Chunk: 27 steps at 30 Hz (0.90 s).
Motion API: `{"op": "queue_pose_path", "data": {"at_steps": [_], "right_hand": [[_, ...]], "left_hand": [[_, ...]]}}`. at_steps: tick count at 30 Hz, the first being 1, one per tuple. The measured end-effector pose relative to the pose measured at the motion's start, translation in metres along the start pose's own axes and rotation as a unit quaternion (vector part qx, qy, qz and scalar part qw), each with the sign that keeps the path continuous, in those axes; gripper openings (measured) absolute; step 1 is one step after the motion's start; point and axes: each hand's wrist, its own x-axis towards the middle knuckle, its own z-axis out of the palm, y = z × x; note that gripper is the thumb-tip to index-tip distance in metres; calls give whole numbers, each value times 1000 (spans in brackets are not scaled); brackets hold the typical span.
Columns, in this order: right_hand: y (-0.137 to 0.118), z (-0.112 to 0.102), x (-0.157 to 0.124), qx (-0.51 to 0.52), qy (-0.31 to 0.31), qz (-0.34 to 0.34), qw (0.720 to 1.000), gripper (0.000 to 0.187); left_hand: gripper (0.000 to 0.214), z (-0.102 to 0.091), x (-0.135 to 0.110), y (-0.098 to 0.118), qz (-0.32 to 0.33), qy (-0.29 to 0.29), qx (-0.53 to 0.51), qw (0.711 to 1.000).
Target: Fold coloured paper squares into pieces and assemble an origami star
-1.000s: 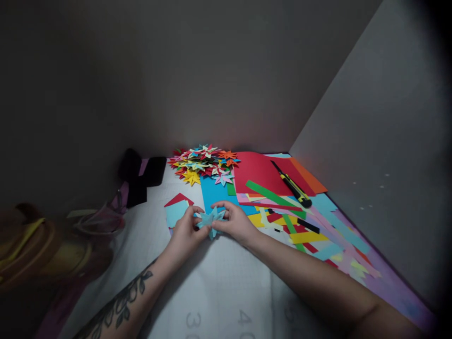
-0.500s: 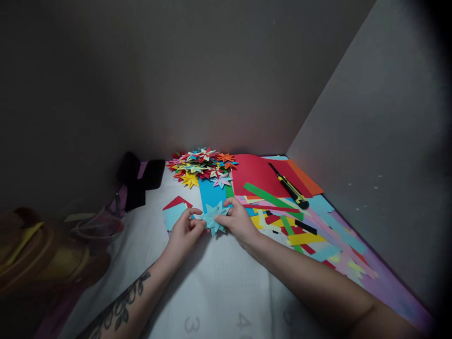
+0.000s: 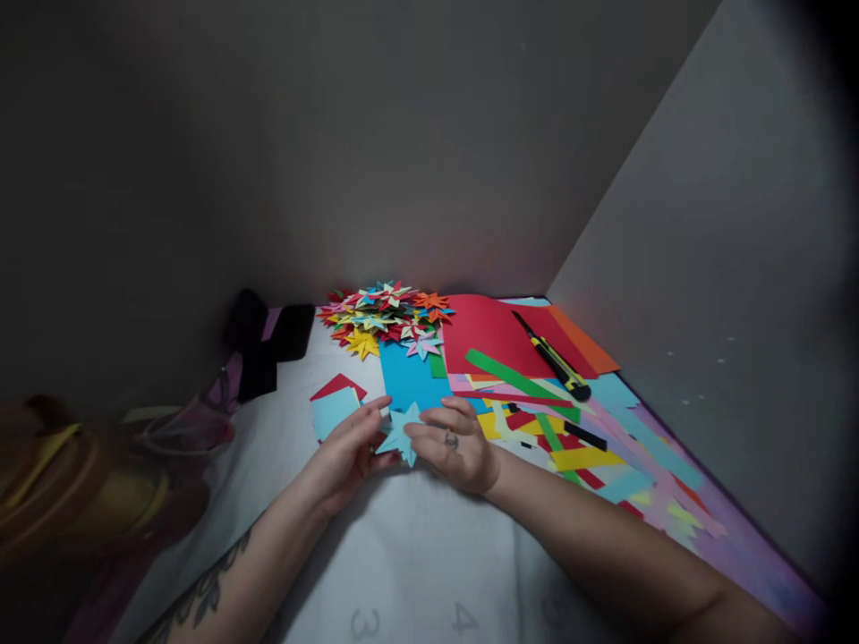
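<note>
A light blue folded paper star (image 3: 401, 433) is held between both hands just above the white cutting mat (image 3: 416, 555). My left hand (image 3: 345, 452) grips its left side with curled fingers. My right hand (image 3: 453, 444), a ring on one finger, pinches its right side, fingers folded over the paper. A stack of small paper squares (image 3: 334, 407), light blue with red under it, lies just left of my left hand. A bright blue sheet (image 3: 409, 377) lies right behind the star.
A heap of many-coloured paper stars (image 3: 382, 315) sits at the back. Red sheets (image 3: 493, 335), a yellow-black utility knife (image 3: 554, 356) and loose coloured strips (image 3: 570, 443) cover the right side. Black objects (image 3: 268, 340) and a bag (image 3: 73, 483) lie left. Grey walls close in behind and right.
The star has dropped slightly towards me and turned more edge-on. My right hand rolled so its back and ring now show; my left hand's fingers stretched further along the star.
</note>
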Motion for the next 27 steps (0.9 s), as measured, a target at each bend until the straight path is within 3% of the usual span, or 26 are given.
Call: {"op": "queue_pose_path", "data": {"at_steps": [4,8,12,14,17,19,22,27], "right_hand": [[1,3,2,-59,-47,-41,996,21],[1,9,3,-109,-26,-118,987,38],[3,12,4,-47,11,-132,990,74],[4,12,3,32,37,-95,994,83],[3,17,4,127,97,32,987,74],[2,24,6,172,117,131,969,69],[-2,34,10,266,94,242,928,61],[-8,36,16,345,113,311,878,50]], "left_hand": [[56,-4,2,2,23,6,18,1000],[71,-9,7,1,53,37,38,997],[77,-11,10,0,92,63,56,992],[77,-10,11,-1,107,84,68,988],[74,-6,12,-4,138,114,89,980],[71,-3,12,-8,155,126,99,975],[69,1,12,-14,159,128,113,972],[69,2,9,-15,134,99,92,982]]}}
